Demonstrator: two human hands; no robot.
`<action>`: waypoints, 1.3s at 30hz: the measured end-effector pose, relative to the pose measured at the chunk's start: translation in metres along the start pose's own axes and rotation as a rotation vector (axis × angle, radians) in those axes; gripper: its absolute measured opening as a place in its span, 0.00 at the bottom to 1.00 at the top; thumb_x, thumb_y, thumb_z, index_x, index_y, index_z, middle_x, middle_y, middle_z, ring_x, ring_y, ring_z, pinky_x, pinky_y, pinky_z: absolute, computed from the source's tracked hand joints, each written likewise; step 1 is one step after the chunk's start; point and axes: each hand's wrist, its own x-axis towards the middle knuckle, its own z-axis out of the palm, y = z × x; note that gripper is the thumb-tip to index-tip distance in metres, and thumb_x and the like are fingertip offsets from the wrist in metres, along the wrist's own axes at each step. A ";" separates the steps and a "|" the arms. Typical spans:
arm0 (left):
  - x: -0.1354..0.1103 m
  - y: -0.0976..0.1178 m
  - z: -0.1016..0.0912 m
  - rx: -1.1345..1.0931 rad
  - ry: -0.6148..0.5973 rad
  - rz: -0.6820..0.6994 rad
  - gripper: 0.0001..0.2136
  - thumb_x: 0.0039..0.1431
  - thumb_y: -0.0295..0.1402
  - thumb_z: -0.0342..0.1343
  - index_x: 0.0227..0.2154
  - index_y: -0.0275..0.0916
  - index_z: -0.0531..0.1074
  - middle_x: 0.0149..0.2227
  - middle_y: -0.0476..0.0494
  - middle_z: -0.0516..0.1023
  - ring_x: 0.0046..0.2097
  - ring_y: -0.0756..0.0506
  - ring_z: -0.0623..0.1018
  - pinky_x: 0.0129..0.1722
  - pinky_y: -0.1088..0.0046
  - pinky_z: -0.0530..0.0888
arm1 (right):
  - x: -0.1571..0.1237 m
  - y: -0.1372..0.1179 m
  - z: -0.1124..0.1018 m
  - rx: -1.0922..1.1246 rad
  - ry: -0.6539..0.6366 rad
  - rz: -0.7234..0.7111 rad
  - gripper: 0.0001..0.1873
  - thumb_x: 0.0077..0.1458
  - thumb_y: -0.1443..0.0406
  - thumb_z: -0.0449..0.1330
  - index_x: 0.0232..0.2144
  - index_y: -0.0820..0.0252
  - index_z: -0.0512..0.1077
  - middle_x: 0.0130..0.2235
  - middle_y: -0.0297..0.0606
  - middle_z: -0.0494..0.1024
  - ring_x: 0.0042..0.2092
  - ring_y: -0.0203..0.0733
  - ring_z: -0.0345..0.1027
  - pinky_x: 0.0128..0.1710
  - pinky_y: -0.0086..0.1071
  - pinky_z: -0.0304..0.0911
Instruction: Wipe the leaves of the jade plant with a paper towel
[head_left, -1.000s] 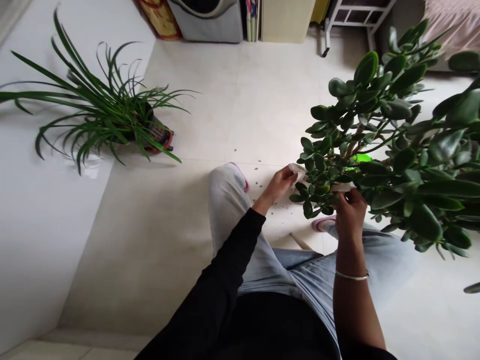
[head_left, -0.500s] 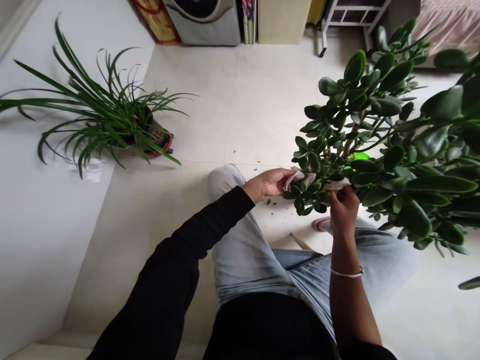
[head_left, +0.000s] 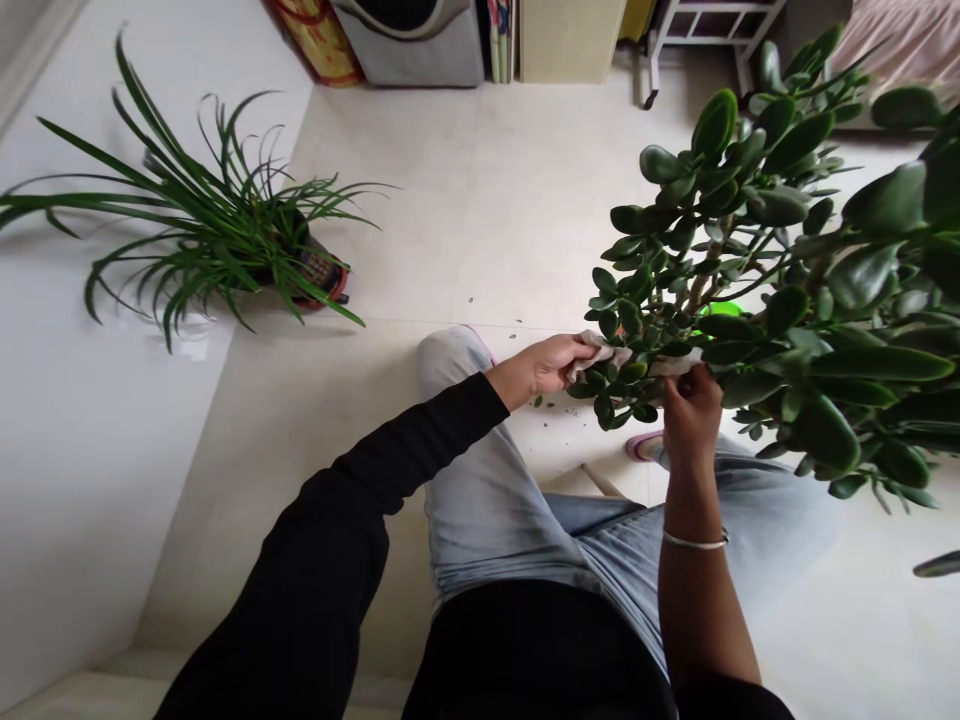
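A large jade plant with thick, glossy green leaves fills the right side of the head view. At its lower left leaves, my left hand is closed on a whitish tissue, fingers pinched at its edge. My right hand pinches another pale tissue just to the right, under the leaves. Small leaves lie between the two tissues. Foliage and tissue partly cover the fingertips of both hands. A bright green object shows through the stems behind.
A potted plant with long, narrow leaves stands by the wall at left. Small fallen leaves and bits lie on the pale floor. Along the far side are a grey front-loading machine, a cream panel and a white wheeled frame.
Both hands stay at the same leaves with their tissues, shifting only very slightly. The whole view has moved a little.
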 end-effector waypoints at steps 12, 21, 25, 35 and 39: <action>-0.002 -0.003 -0.002 0.204 0.005 0.085 0.07 0.62 0.20 0.56 0.30 0.36 0.72 0.23 0.54 0.72 0.23 0.55 0.68 0.25 0.78 0.60 | -0.002 -0.014 0.005 -0.105 0.034 -0.017 0.12 0.44 0.55 0.67 0.26 0.55 0.71 0.28 0.36 0.78 0.33 0.45 0.73 0.37 0.40 0.71; 0.000 -0.020 -0.038 0.029 0.178 0.203 0.07 0.66 0.28 0.58 0.45 0.40 0.76 0.33 0.50 0.80 0.30 0.54 0.75 0.32 0.78 0.70 | -0.003 -0.008 -0.004 -0.146 -0.023 -0.044 0.18 0.47 0.52 0.65 0.36 0.57 0.76 0.35 0.38 0.81 0.37 0.45 0.74 0.41 0.41 0.69; 0.027 -0.036 -0.042 0.070 0.119 0.400 0.11 0.61 0.22 0.59 0.45 0.38 0.77 0.38 0.48 0.81 0.39 0.52 0.79 0.43 0.76 0.73 | -0.005 -0.008 -0.005 -0.178 0.001 -0.035 0.20 0.46 0.52 0.65 0.36 0.59 0.77 0.33 0.37 0.80 0.34 0.43 0.71 0.37 0.39 0.66; 0.068 -0.052 -0.031 0.031 -0.084 0.452 0.15 0.54 0.24 0.64 0.45 0.38 0.76 0.37 0.48 0.80 0.36 0.49 0.77 0.42 0.71 0.73 | -0.005 -0.018 -0.001 -0.137 0.101 -0.090 0.21 0.48 0.49 0.67 0.35 0.59 0.76 0.33 0.37 0.78 0.36 0.44 0.71 0.40 0.40 0.67; 0.065 -0.060 -0.025 -0.012 -0.040 0.415 0.13 0.56 0.26 0.63 0.45 0.38 0.76 0.31 0.52 0.77 0.29 0.52 0.72 0.33 0.75 0.68 | -0.005 -0.021 0.009 -0.027 0.125 -0.085 0.22 0.50 0.48 0.68 0.36 0.60 0.78 0.37 0.40 0.82 0.41 0.46 0.75 0.45 0.41 0.70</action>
